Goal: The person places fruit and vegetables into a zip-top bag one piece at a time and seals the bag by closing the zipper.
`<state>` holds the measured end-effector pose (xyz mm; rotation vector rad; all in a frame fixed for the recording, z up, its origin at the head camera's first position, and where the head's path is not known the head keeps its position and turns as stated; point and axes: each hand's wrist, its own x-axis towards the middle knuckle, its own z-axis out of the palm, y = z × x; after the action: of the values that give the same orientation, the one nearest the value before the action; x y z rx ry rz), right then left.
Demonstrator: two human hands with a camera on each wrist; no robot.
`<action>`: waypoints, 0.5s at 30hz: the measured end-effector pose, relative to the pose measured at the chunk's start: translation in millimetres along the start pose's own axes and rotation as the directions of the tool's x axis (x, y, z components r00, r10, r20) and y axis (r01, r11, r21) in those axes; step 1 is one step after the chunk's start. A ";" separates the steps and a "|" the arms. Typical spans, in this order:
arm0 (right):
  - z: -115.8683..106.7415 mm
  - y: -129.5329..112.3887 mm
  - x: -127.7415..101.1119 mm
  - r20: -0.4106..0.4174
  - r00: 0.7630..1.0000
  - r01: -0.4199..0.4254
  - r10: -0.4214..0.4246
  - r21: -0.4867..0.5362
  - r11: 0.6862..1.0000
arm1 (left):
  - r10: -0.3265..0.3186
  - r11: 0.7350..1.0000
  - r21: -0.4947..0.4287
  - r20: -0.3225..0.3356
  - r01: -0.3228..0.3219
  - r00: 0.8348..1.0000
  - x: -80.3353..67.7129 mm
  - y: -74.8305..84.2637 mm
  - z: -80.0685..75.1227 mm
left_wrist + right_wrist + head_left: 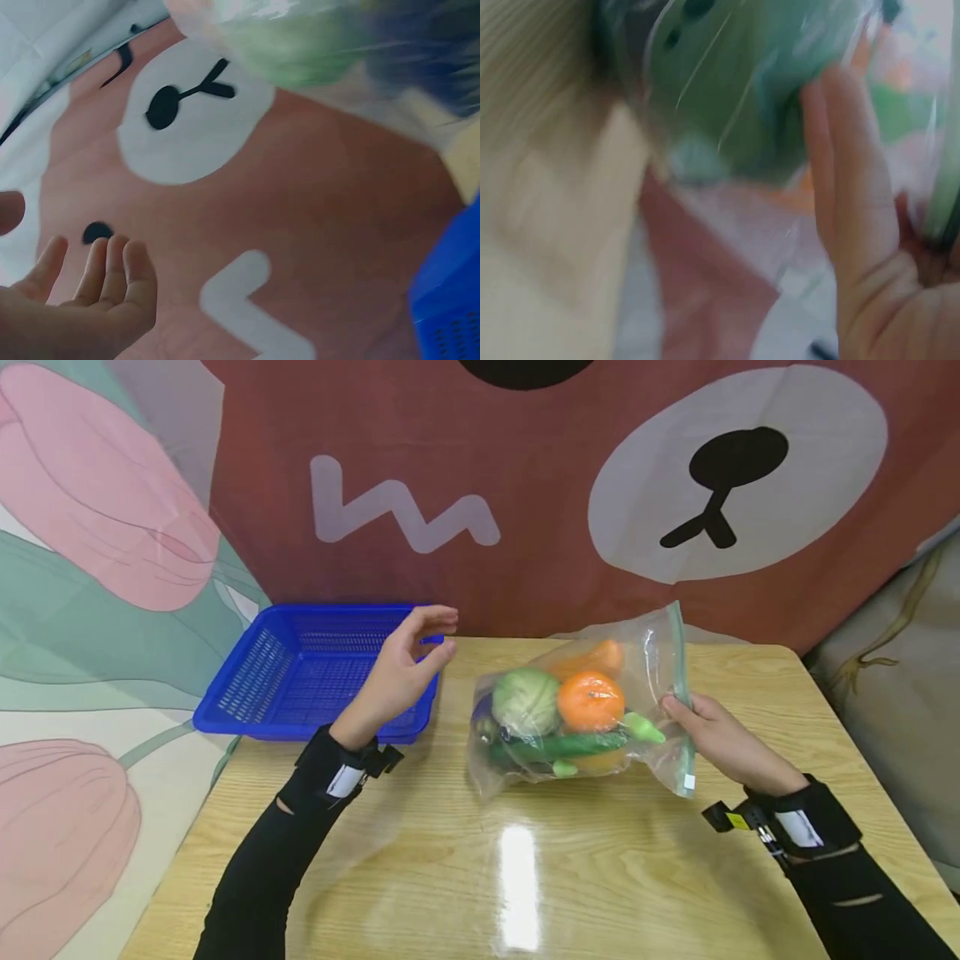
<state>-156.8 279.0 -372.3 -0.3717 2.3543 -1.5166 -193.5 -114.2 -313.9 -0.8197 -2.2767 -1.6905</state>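
A clear zip bag (651,653) lies on the wooden table (525,868), tilted up at its right end. Inside it are a green toy cabbage (527,700), an orange (591,700), a cucumber (572,746) and other toy produce. My right hand (678,710) pinches the bag's green zip edge (678,677). In the right wrist view my fingers (855,187) lie against the blurred bag (735,90). Left of the bag, my left hand (442,633) hovers with fingers relaxed, holding nothing, in front of a blue basket (247,727). The left wrist view shows that hand (82,300) with nothing in it.
The blue mesh basket sits at the table's back left corner, partly over the edge. A bear-print cloth (570,493) hangs behind the table, and a tulip-print cloth (90,568) covers the left side. The table's edge runs close on the right.
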 end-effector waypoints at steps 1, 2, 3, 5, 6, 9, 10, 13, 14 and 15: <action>-2.7 7.9 -0.9 0.020 1.000 0.000 0.000 -0.029 1.000 | -0.016 1.000 0.017 0.030 0.015 0.999 -3.2 -3.9 1.3; -4.9 15.4 -1.4 0.040 0.999 -0.005 0.007 -0.060 0.998 | -0.031 0.999 0.029 0.058 0.030 0.998 -6.3 -7.6 2.9; -6.2 22.3 -1.7 0.064 0.998 -0.007 0.012 -0.073 0.997 | -0.047 0.998 0.041 0.086 0.043 0.995 -9.4 -11.1 4.7; -6.8 34.5 -2.1 0.120 0.992 -0.016 0.027 -0.092 0.996 | -0.062 0.996 0.067 0.129 0.054 0.990 -14.9 -17.7 8.7; -6.0 40.2 -2.4 0.141 0.989 -0.017 0.032 -0.105 0.994 | -0.068 0.994 0.093 0.149 0.055 0.986 -17.3 -20.3 10.8; -1.1 56.4 -2.5 0.184 0.982 -0.030 0.048 -0.098 0.995 | -0.088 0.978 0.206 0.218 0.042 0.972 -23.5 -26.7 17.5; 0.7 61.3 -2.0 0.190 0.980 -0.033 0.051 -0.096 0.995 | -0.105 0.965 0.259 0.244 0.040 0.964 -25.6 -28.6 20.0; 5.0 73.7 0.4 0.182 0.982 -0.038 0.052 -0.080 0.996 | -0.195 0.923 0.381 0.353 0.049 0.915 -33.0 -32.8 27.9; 7.1 77.0 1.9 0.181 0.982 -0.039 0.050 -0.060 0.997 | -0.236 0.909 0.412 0.384 0.063 0.893 -36.4 -33.9 30.3; 9.6 79.2 3.7 0.173 0.984 -0.045 0.052 -0.043 0.998 | -0.280 0.894 0.441 0.405 0.083 0.870 -40.1 -34.5 32.6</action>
<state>-160.1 301.7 -448.9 -0.4349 2.2428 -1.3593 -173.1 -103.4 -371.7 -1.0051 -2.9764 -1.0705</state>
